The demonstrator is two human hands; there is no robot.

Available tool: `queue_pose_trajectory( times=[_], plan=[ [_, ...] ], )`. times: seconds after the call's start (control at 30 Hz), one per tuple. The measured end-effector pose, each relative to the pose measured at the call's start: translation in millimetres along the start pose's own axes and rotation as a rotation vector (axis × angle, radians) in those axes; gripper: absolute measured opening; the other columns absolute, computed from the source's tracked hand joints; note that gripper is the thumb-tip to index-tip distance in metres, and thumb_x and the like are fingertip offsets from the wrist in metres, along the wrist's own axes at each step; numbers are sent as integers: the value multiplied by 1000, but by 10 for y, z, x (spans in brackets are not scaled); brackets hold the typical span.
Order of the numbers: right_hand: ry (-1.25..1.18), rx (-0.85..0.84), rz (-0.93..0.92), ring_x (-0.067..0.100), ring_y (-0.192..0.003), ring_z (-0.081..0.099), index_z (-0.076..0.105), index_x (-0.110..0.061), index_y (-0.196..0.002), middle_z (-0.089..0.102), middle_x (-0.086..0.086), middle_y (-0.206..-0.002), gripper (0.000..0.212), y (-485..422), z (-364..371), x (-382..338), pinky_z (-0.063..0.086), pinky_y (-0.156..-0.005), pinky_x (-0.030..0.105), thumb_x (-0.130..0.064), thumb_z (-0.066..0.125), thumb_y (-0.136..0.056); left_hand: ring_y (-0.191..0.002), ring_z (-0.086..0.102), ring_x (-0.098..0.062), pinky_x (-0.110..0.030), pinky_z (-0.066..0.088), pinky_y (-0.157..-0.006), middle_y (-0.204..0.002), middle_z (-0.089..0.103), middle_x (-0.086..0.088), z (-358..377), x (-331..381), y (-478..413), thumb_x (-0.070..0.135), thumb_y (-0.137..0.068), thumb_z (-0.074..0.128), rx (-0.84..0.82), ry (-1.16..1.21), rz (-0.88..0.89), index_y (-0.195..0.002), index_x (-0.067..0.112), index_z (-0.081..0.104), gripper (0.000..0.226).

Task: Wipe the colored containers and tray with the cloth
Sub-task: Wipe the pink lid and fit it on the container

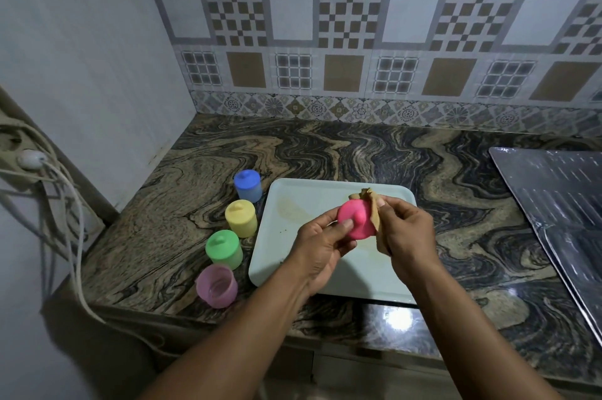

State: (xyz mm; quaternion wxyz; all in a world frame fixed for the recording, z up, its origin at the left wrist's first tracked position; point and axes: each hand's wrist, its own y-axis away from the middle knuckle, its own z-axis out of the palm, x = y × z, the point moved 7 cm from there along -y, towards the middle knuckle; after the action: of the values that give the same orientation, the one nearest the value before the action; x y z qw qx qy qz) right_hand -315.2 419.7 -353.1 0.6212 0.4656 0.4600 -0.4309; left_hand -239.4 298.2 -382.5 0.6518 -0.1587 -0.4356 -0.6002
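Now | round pink lid [356, 213] | crumpled tan cloth [366, 196] | smooth pale tray [277, 256]

Marbled stone countertop [325, 152], loaded.
On it: pale tray [325, 181] centre-front. In a row just left of the tray: lidded blue container [248, 186], yellow container [241, 218], green container [224, 249], then lidless pink container [217, 285] nearest the front edge. Shiny metal sheet [560, 204] far right.
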Motion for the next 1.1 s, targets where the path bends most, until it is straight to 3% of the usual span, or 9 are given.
queue_pose_trajectory(
  times=[0.1,0.2,0.27,0.33,0.5,0.7,0.87,0.93,1.1],
  plan=[
    [-162,-56,133,12,-49,56,72,-1,-103,77,12,-86,22,-2,-10,33,34,-40,19,-6,51,-101,-80,66,-12,-21,53,-65,-95,72,-7,-38,79,-13,3,-89,65,-61,-113,-18,-114,14,71,27],
    [11,-170,35,17,-50,37,73,-12,-101,57,15,-68,18,56,11,-7,26,-48,25,-16,55,-102,-80,66,-12,-23,52,-68,-93,71,-7,-87,141,-39,1,-93,62,-68,-161,-16,-119,13,69,30],
    [207,-217,-57,22,-56,48,73,-18,-104,65,23,-74,16,109,86,-21,37,-52,33,-16,57,-102,-83,66,-13,-25,49,-72,-93,72,-6,-81,175,-52,1,-95,60,-93,-221,-19,-121,14,68,30],
    [228,-151,-79,24,-66,59,74,-17,-100,72,23,-85,13,98,100,-26,46,-57,35,-19,61,-100,-84,66,-14,-25,48,-72,-93,72,-7,-81,189,-77,1,-96,59,-100,-271,-24,-122,11,68,29],
    [-14,127,77,18,-60,65,73,-6,-88,70,10,-72,23,68,69,139,52,-49,26,-20,60,-100,-78,63,-15,-26,48,-73,-91,73,-8,-14,-2,-140,7,-94,63,33,-74,-35,-116,5,71,23],
    [-270,229,237,25,-83,73,76,-5,-93,78,14,-96,23,8,-30,328,57,-82,41,-7,53,-97,-68,55,-11,-19,39,-55,-90,69,-10,-99,-70,-129,10,-91,69,106,-124,-12,-116,6,71,26],
    [72,-138,67,17,-57,63,74,-5,-100,72,12,-75,23,111,172,74,51,-52,26,-22,58,-101,-70,55,-10,-23,36,-60,-91,72,-11,-159,217,-142,10,-88,72,25,-283,11,-109,10,76,21],
    [92,-103,33,19,-52,63,73,-5,-94,69,13,-66,23,112,211,33,50,-46,24,-25,62,-99,-71,58,-11,-24,38,-62,-91,73,-10,-161,240,-151,12,-89,72,27,-283,8,-114,11,73,25],
    [94,210,58,24,-67,65,75,-13,-77,72,10,-72,30,52,127,125,51,-64,35,-29,61,-98,-63,57,-13,-23,42,-55,-81,71,-8,-95,7,-102,10,-90,70,108,-17,-24,-109,11,67,19]
  ],
)
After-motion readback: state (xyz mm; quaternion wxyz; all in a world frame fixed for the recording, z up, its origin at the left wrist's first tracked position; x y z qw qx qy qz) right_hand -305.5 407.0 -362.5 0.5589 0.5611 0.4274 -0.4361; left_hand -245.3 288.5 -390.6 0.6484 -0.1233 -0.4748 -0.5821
